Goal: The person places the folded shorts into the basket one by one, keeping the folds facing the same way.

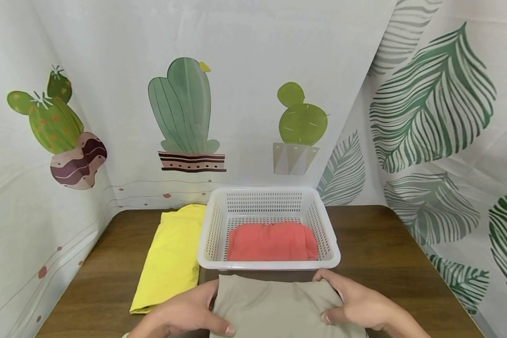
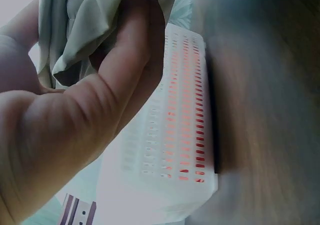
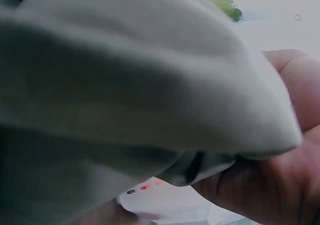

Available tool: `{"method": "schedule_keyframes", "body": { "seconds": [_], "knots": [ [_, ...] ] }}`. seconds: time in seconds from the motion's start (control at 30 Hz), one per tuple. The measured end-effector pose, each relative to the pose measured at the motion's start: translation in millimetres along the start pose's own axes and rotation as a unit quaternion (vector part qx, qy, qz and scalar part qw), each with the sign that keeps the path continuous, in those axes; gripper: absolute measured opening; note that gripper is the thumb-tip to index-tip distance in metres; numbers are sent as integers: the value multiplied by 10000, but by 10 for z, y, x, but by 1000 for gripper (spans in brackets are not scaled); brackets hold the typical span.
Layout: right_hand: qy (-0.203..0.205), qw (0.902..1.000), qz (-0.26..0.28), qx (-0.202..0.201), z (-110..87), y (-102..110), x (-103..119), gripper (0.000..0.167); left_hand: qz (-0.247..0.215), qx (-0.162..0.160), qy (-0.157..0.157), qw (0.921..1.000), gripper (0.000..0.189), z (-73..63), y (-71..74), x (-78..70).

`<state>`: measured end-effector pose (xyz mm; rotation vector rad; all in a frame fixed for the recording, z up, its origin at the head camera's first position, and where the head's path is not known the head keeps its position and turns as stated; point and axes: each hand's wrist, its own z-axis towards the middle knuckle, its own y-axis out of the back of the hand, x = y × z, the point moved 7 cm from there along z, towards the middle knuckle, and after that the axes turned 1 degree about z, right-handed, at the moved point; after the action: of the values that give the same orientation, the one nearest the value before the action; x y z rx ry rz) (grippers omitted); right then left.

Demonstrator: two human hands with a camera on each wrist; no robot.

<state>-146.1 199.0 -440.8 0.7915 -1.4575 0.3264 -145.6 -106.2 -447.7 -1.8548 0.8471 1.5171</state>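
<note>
A folded grey-beige cloth (image 1: 274,307), perhaps a garment, is held up by both hands at the near side of the table. My left hand (image 1: 190,307) grips its left edge, thumb on top and fingers underneath. At the opposite edge, my right hand (image 1: 357,303) grips the cloth the same way. The left wrist view shows the cloth's folds (image 2: 82,30) hanging between thumb and fingers. In the right wrist view the cloth (image 3: 150,85) covers most of the fingers. Just beyond it stands a white plastic basket (image 1: 268,264) holding a folded coral-red cloth (image 1: 272,241).
On the basket's left lies a folded yellow cloth (image 1: 171,256). The brown wooden table (image 1: 372,239) carries everything. Curtains printed with cacti and leaves (image 1: 245,94) hang behind and along both sides of the table.
</note>
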Motion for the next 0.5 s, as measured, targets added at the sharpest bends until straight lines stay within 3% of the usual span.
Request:
{"method": "schedule_keyframes", "body": {
  "seconds": [0.5],
  "knots": [
    [240,9908,1282,348,-37,65,225,54,-271,-54,-328,9991,71,-53,-8,-216]
  ]
}}
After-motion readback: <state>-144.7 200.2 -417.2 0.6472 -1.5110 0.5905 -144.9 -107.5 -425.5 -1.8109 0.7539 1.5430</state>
